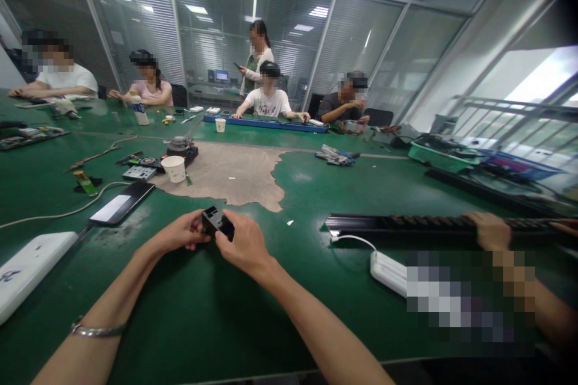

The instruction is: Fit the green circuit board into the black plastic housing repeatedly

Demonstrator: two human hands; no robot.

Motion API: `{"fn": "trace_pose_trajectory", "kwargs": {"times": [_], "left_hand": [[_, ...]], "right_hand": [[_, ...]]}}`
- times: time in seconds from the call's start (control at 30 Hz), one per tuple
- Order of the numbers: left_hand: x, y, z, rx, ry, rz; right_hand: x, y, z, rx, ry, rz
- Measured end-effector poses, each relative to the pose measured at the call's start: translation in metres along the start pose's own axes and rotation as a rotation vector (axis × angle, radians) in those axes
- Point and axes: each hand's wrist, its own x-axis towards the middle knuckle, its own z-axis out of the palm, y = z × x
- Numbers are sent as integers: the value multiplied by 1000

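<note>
Between my two hands, above the green tabletop, is a small black box-shaped part (211,215) with slots in its upper face. My left hand (188,231) grips its left side with fingers curled. From the right, my right hand (244,242) pinches it between thumb and fingers, covering much of that end. What kind of device it is I cannot make out. To the left of my hands lies a dark phone (130,192) with a bright patch on its screen. A white power bank (34,274) is at the left edge, by the phone's lower end.
A paper cup (174,169) stands near dismantled electronics (144,162) beside a bare brown patch (239,171). At right, a co-worker's hand (490,230) rests on a long black bar (397,225); a white power bank (388,274) lies nearer. Several people sit across the table.
</note>
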Motion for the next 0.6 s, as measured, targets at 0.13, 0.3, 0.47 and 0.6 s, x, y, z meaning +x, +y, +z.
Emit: {"fn": "trace_pose_trajectory", "kwargs": {"times": [0.13,0.3,0.47,0.6], "left_hand": [[-1,3,-1,24,-5,-19],[-2,7,0,10,8,-59],[-3,11,2,5,7,-73],[-3,15,4,10,15,-85]], "right_hand": [[14,0,-23,122,99,-4],[21,35,-39,57,105,134],[10,71,-33,-3,35,225],[1,82,-27,17,9,247]]}}
